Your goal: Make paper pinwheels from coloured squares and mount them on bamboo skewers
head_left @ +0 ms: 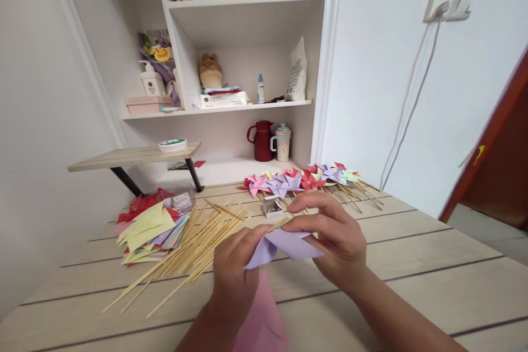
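A light purple paper pinwheel (292, 245) is held between my two hands above the near part of the table. My left hand (235, 267) is closed, its thumb against the paper's left side. With bent fingers, my right hand (336, 242) grips the right side. The end of a wooden stick (279, 224) shows at the paper's top edge, between my fingertips; the rest of it is hidden. Just beyond my hands sits a small open white box (273, 209) with tiny dark or metallic pieces inside.
Loose wooden sticks (198, 242) lie on the left, beside stacked coloured paper pieces (150, 231). Several finished pinwheels on sticks (305, 180) lie at the back right. A small raised shelf (124, 157) stands back left, and a red jug (263, 142) and a cup (282, 144) behind.
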`<action>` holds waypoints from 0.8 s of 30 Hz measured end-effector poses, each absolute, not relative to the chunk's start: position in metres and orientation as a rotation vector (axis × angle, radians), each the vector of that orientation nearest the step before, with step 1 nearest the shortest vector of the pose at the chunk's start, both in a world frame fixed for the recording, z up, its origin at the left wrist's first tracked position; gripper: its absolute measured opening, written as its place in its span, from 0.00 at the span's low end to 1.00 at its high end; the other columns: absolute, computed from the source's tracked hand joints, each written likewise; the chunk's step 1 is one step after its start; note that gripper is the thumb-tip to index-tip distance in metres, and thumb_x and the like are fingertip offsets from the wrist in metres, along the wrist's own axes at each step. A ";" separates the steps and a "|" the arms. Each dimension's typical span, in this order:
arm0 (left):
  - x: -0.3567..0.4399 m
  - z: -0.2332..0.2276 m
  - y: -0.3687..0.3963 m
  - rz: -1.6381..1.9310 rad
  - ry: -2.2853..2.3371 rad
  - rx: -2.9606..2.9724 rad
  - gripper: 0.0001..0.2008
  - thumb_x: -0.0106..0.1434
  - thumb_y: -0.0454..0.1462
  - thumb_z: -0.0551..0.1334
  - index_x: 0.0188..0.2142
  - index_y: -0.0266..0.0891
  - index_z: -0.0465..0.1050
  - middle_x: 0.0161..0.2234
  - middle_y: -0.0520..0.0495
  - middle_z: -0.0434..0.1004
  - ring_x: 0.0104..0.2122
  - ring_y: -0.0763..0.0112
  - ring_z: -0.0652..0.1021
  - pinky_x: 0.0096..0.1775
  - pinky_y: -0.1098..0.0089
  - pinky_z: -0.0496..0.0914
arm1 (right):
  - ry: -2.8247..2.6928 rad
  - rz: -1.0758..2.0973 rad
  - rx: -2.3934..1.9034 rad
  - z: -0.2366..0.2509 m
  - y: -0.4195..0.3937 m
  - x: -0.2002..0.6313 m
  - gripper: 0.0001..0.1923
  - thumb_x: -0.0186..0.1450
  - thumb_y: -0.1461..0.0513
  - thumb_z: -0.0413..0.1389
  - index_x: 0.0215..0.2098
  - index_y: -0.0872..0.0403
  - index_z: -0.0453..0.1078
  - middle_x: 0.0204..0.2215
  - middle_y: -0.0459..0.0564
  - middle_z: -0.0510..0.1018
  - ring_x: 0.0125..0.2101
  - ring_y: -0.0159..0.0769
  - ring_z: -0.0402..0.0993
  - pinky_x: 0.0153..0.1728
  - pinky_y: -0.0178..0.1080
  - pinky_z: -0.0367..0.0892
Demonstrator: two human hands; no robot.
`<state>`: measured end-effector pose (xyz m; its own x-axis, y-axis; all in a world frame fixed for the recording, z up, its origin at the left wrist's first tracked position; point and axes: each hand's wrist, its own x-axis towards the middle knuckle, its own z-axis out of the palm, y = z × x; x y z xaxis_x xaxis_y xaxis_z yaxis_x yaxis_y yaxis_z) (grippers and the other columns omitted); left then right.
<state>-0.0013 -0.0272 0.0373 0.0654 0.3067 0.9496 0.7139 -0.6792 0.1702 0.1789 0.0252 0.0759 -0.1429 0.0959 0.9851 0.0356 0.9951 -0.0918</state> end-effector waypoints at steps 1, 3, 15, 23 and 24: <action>-0.001 0.038 -0.028 -1.647 -1.026 -2.007 0.15 0.68 0.31 0.55 0.48 0.42 0.77 0.34 0.47 0.84 0.31 0.68 0.82 0.31 0.71 0.74 | -1.715 0.051 -0.101 0.076 0.025 0.179 0.10 0.66 0.71 0.58 0.38 0.51 0.78 0.40 0.52 0.76 0.41 0.39 0.74 0.42 0.43 0.73; 0.000 0.039 -0.028 -1.652 -1.032 -2.005 0.15 0.68 0.32 0.55 0.48 0.42 0.78 0.34 0.47 0.84 0.31 0.67 0.82 0.30 0.71 0.73 | -1.719 0.046 -0.104 0.076 0.025 0.179 0.10 0.65 0.71 0.59 0.38 0.51 0.78 0.39 0.52 0.76 0.41 0.39 0.74 0.42 0.43 0.73; 0.005 0.042 -0.031 -1.658 -1.069 -1.983 0.13 0.70 0.35 0.54 0.45 0.42 0.78 0.33 0.47 0.83 0.30 0.66 0.82 0.29 0.70 0.73 | -1.724 0.018 -0.086 0.079 0.023 0.179 0.11 0.64 0.73 0.58 0.37 0.52 0.78 0.38 0.51 0.76 0.39 0.39 0.75 0.40 0.43 0.73; 0.006 0.043 -0.031 -1.663 -1.053 -1.979 0.13 0.72 0.37 0.54 0.45 0.41 0.78 0.33 0.46 0.84 0.30 0.68 0.82 0.29 0.71 0.74 | -1.715 0.016 -0.092 0.079 0.023 0.179 0.11 0.65 0.71 0.58 0.38 0.50 0.78 0.38 0.51 0.77 0.38 0.39 0.76 0.40 0.44 0.74; 0.007 0.043 -0.031 -1.663 -1.054 -1.978 0.13 0.72 0.37 0.54 0.45 0.41 0.77 0.32 0.46 0.83 0.30 0.68 0.82 0.29 0.71 0.74 | -1.711 0.014 -0.094 0.080 0.023 0.178 0.11 0.65 0.71 0.58 0.38 0.50 0.79 0.37 0.51 0.77 0.38 0.39 0.76 0.39 0.44 0.74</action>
<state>0.0067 -0.0308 0.0431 0.0348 0.3145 0.9486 0.7236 -0.6627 0.1931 0.1785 0.0228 0.0795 -0.1388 0.0708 0.9878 0.0544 0.9965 -0.0638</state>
